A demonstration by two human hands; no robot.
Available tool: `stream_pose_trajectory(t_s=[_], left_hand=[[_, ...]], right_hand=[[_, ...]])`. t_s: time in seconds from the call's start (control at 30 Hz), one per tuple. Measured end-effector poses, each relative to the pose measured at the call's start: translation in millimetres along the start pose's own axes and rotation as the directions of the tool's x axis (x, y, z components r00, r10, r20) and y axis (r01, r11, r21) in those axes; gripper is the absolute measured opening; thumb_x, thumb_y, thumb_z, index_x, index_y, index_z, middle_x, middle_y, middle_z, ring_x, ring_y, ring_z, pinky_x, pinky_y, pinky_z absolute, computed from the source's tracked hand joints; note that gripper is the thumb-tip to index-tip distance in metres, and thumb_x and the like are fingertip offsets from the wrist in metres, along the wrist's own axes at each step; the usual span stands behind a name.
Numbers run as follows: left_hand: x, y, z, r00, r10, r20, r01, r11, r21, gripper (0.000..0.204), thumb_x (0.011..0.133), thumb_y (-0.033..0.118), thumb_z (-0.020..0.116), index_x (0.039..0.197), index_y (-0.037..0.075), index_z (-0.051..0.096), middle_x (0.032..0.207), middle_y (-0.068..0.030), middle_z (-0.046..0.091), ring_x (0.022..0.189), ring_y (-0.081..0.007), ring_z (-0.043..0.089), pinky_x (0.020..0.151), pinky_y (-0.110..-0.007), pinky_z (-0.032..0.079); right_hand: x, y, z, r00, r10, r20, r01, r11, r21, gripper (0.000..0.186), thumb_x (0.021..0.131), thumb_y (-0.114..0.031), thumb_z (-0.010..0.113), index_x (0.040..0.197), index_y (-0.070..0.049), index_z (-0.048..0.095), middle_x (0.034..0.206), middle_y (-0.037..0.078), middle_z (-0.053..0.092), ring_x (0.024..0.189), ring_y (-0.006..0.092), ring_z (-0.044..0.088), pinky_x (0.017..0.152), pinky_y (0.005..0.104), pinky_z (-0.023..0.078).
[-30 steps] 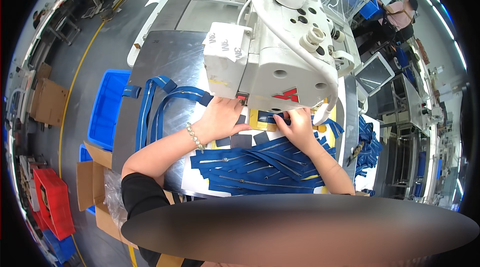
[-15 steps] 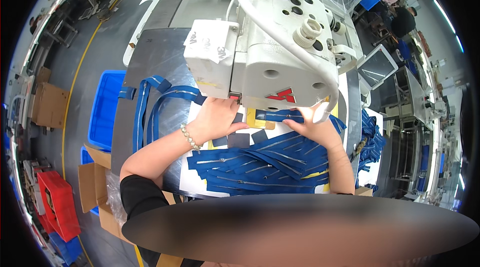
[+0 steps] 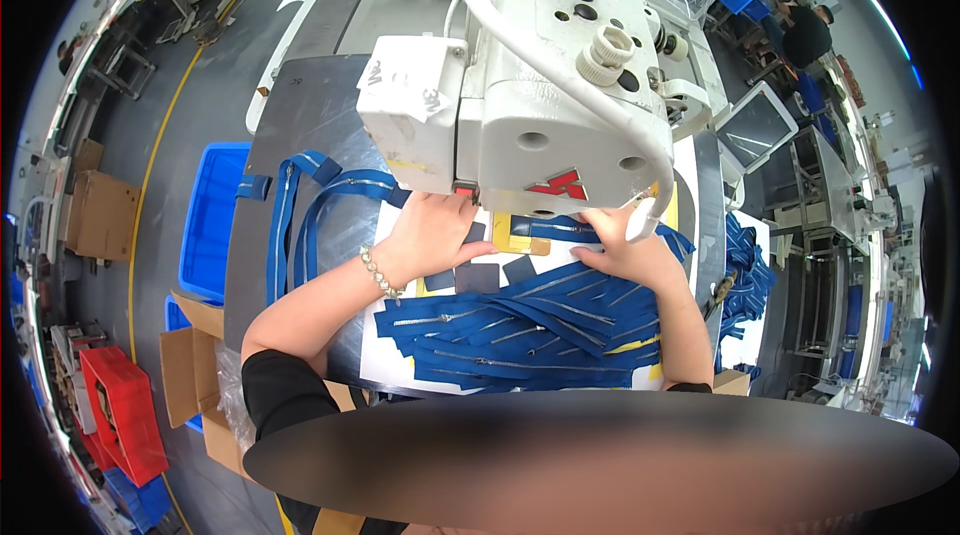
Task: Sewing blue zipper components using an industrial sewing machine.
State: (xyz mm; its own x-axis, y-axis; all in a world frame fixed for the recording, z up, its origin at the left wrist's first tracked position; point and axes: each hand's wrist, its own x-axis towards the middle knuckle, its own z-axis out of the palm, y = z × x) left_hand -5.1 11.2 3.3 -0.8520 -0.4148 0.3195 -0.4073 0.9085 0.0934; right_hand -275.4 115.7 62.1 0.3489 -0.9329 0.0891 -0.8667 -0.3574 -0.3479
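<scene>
Under the head of a white sewing machine (image 3: pixel 560 125), a blue zipper (image 3: pixel 550 229) with metal teeth lies at a yellow plate (image 3: pixel 505 243). My right hand (image 3: pixel 632 250) rests over the zipper's right part, thumb and forefinger apart on either side of it. My left hand (image 3: pixel 430 237) lies flat left of the plate, its thumb stretched toward the plate's edge; the machine hides some fingertips. Small dark square patches (image 3: pixel 477 279) lie just below the plate. Nearer me, a pile of blue zippers (image 3: pixel 520 327) spreads over a white sheet (image 3: pixel 380 367).
Joined blue zipper strips (image 3: pixel 308 215) trail over the left of the metal table (image 3: pixel 255 235). A blue bin (image 3: pixel 215 220) and an open cardboard box (image 3: pixel 185 375) stand beside it. More blue zippers (image 3: pixel 742 280) heap at the right, near a screen (image 3: pixel 757 130).
The view has shifted slightly, so the machine head sits a little farther left. My right fingers have drawn in slightly over the zipper; my left hand stays in nearly the same place.
</scene>
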Motion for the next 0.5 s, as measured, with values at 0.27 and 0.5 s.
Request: stream_pose_trajectory(t_s=[0.27, 0.5], left_hand=[[3.4, 4.8, -6.3, 0.982, -0.064, 0.177, 0.069, 0.997, -0.024, 0.07, 0.081, 0.059, 0.06, 0.107, -0.005, 0.06, 0.101, -0.016, 0.06, 0.102, -0.0305, 0.057, 0.091, -0.039, 0.041], [0.0, 0.7, 0.4, 1.0, 0.015, -0.026, -0.015, 1.0, 0.016, 0.065, 0.083, 0.06, 0.056, 0.101, -0.002, 0.063, 0.092, -0.0168, 0.062, 0.092, -0.0315, 0.06, 0.085, -0.041, 0.043]], right_hand=[[0.0, 1.8, 30.6, 0.998, 0.018, -0.059, -0.014, 0.997, 0.075, 0.04, 0.077, -0.011, 0.067, 0.114, -0.002, 0.056, 0.097, 0.02, 0.062, 0.095, 0.0379, 0.06, 0.082, 0.0412, 0.05], [4.4, -3.9, 52.1, 0.974, 0.188, -0.126, -0.148, 0.95, 0.276, 0.038, 0.082, -0.018, 0.066, 0.114, 0.001, 0.058, 0.098, 0.014, 0.065, 0.088, 0.0273, 0.064, 0.079, 0.0338, 0.051]])
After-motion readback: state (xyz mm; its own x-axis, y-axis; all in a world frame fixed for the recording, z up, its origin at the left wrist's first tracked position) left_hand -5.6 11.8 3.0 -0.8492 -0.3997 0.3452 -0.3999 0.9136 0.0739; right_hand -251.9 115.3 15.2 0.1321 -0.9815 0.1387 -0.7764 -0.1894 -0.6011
